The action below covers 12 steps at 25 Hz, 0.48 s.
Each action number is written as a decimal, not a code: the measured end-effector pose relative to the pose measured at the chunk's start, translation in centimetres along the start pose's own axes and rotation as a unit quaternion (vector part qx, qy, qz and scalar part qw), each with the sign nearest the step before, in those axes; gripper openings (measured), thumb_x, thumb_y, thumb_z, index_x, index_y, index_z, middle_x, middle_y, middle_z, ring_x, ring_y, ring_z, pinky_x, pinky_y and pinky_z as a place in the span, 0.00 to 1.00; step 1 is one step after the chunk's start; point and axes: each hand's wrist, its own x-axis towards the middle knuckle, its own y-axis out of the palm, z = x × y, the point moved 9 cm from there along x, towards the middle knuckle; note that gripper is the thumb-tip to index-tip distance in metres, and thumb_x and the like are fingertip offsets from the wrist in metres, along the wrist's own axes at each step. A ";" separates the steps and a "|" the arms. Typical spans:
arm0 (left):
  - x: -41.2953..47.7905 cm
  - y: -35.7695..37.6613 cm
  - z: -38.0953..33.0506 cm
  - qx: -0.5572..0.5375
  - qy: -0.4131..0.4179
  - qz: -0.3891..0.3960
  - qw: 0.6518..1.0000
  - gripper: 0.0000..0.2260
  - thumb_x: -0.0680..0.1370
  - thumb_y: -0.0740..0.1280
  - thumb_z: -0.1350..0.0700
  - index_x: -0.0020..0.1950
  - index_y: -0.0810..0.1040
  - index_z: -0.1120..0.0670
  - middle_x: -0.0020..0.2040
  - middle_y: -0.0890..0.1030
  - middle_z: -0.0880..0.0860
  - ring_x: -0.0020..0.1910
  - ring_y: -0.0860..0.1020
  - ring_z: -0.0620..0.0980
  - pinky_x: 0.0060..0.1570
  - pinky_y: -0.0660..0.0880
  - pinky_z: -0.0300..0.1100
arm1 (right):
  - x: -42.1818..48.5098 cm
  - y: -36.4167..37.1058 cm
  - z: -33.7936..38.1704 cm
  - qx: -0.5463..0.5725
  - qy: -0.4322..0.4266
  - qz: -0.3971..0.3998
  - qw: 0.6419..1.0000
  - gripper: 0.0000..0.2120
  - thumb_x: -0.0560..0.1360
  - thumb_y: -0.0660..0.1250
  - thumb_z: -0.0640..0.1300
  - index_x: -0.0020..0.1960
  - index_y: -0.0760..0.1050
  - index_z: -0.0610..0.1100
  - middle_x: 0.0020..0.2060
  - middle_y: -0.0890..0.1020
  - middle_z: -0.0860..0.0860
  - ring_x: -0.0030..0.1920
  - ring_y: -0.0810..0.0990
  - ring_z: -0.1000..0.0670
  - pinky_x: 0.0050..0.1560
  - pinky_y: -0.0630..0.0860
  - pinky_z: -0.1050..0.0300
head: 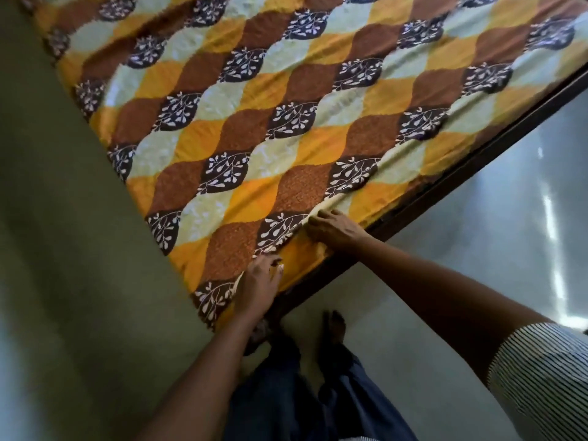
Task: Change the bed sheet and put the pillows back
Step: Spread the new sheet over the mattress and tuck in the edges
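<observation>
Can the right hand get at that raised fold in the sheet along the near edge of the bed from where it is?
Probably yes. The right hand already rests at the near end of the fold in the sheet, and nothing lies on the bed between them.

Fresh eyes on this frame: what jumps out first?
The patterned bed sheet, in orange, brown, pale green and dark leaf-print patches, fills the upper frame. At its near edge, the left hand and right hand press on the fabric above the dark bed frame.
</observation>
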 end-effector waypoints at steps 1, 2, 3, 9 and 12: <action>-0.4 0.0 -0.2 0.004 -0.001 -0.013 1.000 0.12 0.78 0.64 0.56 0.60 0.76 0.57 0.58 0.77 0.55 0.57 0.75 0.53 0.54 0.70 0.41 | -0.7 -0.1 0.1 -0.005 -0.023 -0.017 1.000 0.17 0.57 0.79 0.44 0.44 0.80 0.45 0.43 0.81 0.46 0.40 0.80 0.44 0.33 0.75 0.56; -0.7 0.0 -0.4 0.014 0.001 -0.028 1.000 0.14 0.77 0.65 0.56 0.62 0.76 0.56 0.59 0.76 0.55 0.59 0.73 0.53 0.55 0.69 0.40 | -1.4 -0.1 0.1 0.014 -0.044 -0.025 0.999 0.14 0.58 0.78 0.45 0.42 0.78 0.46 0.41 0.80 0.48 0.39 0.80 0.45 0.34 0.75 0.56; -1.0 0.3 -0.7 0.034 0.007 -0.035 0.999 0.16 0.76 0.67 0.56 0.64 0.74 0.56 0.60 0.75 0.54 0.60 0.73 0.52 0.56 0.69 0.40 | -2.5 -0.2 0.2 0.038 -0.057 -0.029 0.997 0.10 0.63 0.75 0.45 0.42 0.77 0.46 0.42 0.80 0.48 0.42 0.80 0.45 0.37 0.75 0.55; -1.2 1.4 -1.6 0.147 0.007 -0.041 0.988 0.12 0.76 0.63 0.63 0.56 0.80 0.55 0.51 0.79 0.53 0.52 0.75 0.53 0.49 0.74 0.44 | -4.0 -0.8 0.5 0.067 0.002 0.016 0.998 0.10 0.79 0.58 0.43 0.59 0.68 0.41 0.48 0.78 0.44 0.49 0.78 0.44 0.44 0.72 0.54; -1.7 1.3 -1.1 0.103 -0.017 -0.062 0.993 0.11 0.77 0.62 0.63 0.54 0.82 0.57 0.50 0.82 0.55 0.49 0.79 0.53 0.48 0.75 0.43 | -2.6 0.0 0.5 0.063 0.001 0.077 0.995 0.15 0.79 0.58 0.45 0.64 0.65 0.42 0.57 0.75 0.44 0.56 0.77 0.44 0.43 0.70 0.55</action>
